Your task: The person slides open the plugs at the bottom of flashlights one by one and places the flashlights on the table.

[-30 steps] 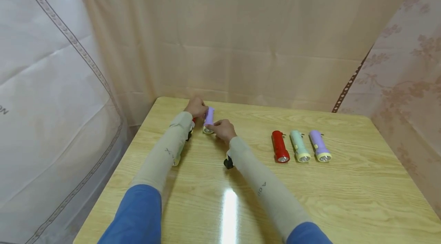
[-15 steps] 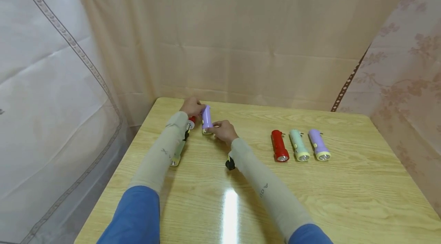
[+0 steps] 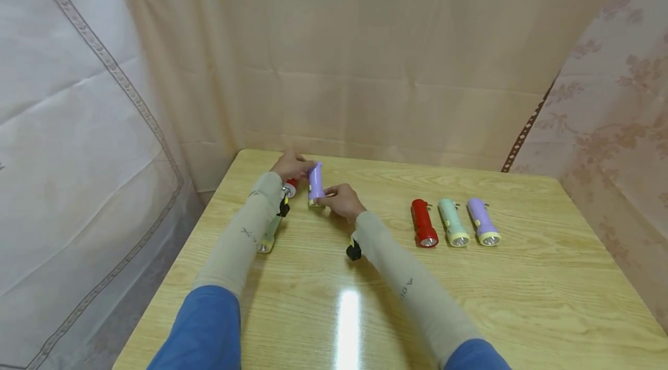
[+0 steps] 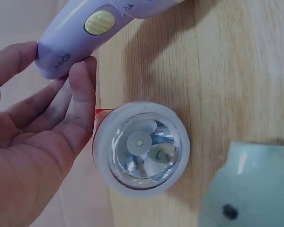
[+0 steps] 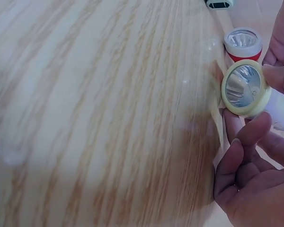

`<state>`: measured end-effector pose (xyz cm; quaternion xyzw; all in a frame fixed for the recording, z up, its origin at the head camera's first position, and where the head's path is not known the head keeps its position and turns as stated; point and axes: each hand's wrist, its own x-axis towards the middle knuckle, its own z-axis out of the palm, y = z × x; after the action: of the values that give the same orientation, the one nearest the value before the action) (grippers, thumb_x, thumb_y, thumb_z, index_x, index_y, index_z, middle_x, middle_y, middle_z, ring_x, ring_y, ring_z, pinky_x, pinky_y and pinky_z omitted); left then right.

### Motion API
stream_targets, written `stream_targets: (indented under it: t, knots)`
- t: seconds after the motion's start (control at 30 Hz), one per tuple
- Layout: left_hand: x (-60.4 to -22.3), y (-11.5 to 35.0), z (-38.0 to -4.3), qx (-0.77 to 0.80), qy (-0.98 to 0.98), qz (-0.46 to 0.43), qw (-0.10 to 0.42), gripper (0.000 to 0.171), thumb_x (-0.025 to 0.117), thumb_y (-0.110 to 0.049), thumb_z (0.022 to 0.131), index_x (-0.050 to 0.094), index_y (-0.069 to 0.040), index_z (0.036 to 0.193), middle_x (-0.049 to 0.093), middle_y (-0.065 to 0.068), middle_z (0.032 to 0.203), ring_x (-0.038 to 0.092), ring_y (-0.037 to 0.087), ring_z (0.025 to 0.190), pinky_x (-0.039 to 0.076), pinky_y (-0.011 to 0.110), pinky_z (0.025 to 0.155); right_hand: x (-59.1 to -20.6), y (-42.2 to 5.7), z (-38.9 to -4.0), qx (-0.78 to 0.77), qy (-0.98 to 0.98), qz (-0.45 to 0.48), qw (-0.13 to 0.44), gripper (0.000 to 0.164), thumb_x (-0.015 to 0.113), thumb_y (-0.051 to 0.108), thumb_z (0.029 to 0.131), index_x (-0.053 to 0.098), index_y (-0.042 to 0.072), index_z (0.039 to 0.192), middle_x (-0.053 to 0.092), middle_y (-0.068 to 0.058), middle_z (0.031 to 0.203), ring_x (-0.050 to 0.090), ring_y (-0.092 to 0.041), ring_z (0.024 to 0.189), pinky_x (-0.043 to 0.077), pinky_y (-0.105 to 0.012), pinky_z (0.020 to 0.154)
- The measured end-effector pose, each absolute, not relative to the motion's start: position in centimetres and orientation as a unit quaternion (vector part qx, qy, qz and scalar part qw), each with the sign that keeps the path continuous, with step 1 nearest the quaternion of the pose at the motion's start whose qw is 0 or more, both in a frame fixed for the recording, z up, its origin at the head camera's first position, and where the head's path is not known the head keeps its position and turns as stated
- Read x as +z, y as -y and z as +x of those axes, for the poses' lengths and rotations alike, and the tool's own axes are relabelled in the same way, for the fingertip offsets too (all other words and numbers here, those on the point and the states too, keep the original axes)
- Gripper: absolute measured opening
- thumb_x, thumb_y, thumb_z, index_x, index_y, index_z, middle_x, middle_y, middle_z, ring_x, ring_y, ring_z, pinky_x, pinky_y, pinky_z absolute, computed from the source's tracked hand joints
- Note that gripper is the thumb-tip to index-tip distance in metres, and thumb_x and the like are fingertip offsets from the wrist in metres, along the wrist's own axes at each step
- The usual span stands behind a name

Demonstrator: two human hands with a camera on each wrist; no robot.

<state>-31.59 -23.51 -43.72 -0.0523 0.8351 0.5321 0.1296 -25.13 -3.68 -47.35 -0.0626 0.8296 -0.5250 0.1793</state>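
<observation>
Both hands hold a purple flashlight (image 3: 316,180) at the far left of the table. My left hand (image 3: 290,167) pinches its tail end between thumb and fingertips, as the left wrist view shows, with the pale yellow switch (image 4: 100,22) facing up. My right hand (image 3: 344,202) grips the yellow-rimmed head (image 5: 246,88), thumb on one side and fingers beneath. Just left of it lies a red flashlight (image 4: 142,149) with a white rim, partly covered by the left hand in the head view. A mint green flashlight (image 3: 270,234) lies nearer, partly behind the left forearm.
To the right, a red flashlight (image 3: 424,222), a mint green flashlight (image 3: 453,222) and a purple flashlight (image 3: 483,221) lie in a row, lenses toward the person. The wooden table (image 3: 543,277) meets a beige cloth (image 3: 365,68) along its back edge.
The left hand has shifted slightly left, uncovering more of the red flashlight. The held flashlight has tilted so its lens shows less. The right wrist has moved a little right.
</observation>
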Motion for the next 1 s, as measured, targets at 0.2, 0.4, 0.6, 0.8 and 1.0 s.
stream_targets:
  t: [0.2, 0.4, 0.6, 0.8, 1.0]
  knots:
    - [-44.0, 23.5, -31.5, 0.562, -0.813, -0.058, 0.140, 0.040, 0.072, -0.021, 0.098, 0.066, 0.013, 0.120, 0.072, 0.020, 0.106, 0.072, 0.028, 0.089, 0.055, 0.048, 0.096, -47.7, 2.9, -25.4, -0.533, -0.824, -0.077, 0.179, 0.041, 0.086, 0.028, 0.086, 0.074, 0.003, 0.117, 0.073, -0.008, 0.108, 0.062, -0.019, 0.095, 0.050, -0.031, 0.081]
    - [-43.9, 22.8, -31.1, 0.574, -0.805, -0.053, 0.139, 0.039, 0.071, -0.020, 0.099, 0.067, 0.014, 0.117, 0.073, 0.019, 0.100, 0.069, 0.041, 0.106, 0.053, 0.051, 0.098, -47.6, 1.5, -25.5, -0.534, -0.820, -0.086, 0.185, 0.043, 0.084, 0.028, 0.088, 0.073, 0.004, 0.121, 0.071, -0.009, 0.114, 0.063, -0.021, 0.099, 0.052, -0.032, 0.082]
    - [-44.0, 22.1, -30.8, 0.615, -0.774, -0.061, 0.140, 0.038, 0.074, -0.018, 0.096, 0.066, 0.015, 0.115, 0.074, 0.019, 0.098, 0.073, 0.029, 0.089, 0.052, 0.051, 0.101, -47.3, 0.5, -25.3, -0.541, -0.813, -0.096, 0.194, 0.045, 0.085, 0.028, 0.087, 0.072, 0.003, 0.122, 0.070, -0.011, 0.116, 0.062, -0.021, 0.098, 0.052, -0.033, 0.081]
    - [-43.9, 21.6, -30.3, 0.624, -0.765, -0.060, 0.146, 0.039, 0.075, -0.018, 0.096, 0.064, 0.014, 0.115, 0.071, 0.023, 0.105, 0.072, 0.025, 0.083, 0.055, 0.049, 0.098, -46.7, -0.5, -24.7, -0.539, -0.807, -0.099, 0.220, 0.048, 0.084, 0.031, 0.088, 0.072, 0.002, 0.124, 0.064, -0.013, 0.134, 0.054, -0.027, 0.124, 0.044, -0.046, 0.106]
    - [-43.5, 20.8, -29.4, 0.618, -0.773, -0.047, 0.137, 0.040, 0.074, -0.020, 0.096, 0.065, 0.013, 0.116, 0.071, 0.023, 0.108, 0.072, 0.027, 0.089, 0.057, 0.046, 0.094, -46.5, -1.3, -24.2, -0.543, -0.804, -0.080, 0.230, 0.049, 0.086, 0.032, 0.085, 0.074, 0.002, 0.122, 0.062, -0.014, 0.138, 0.050, -0.029, 0.132, 0.038, -0.050, 0.113]
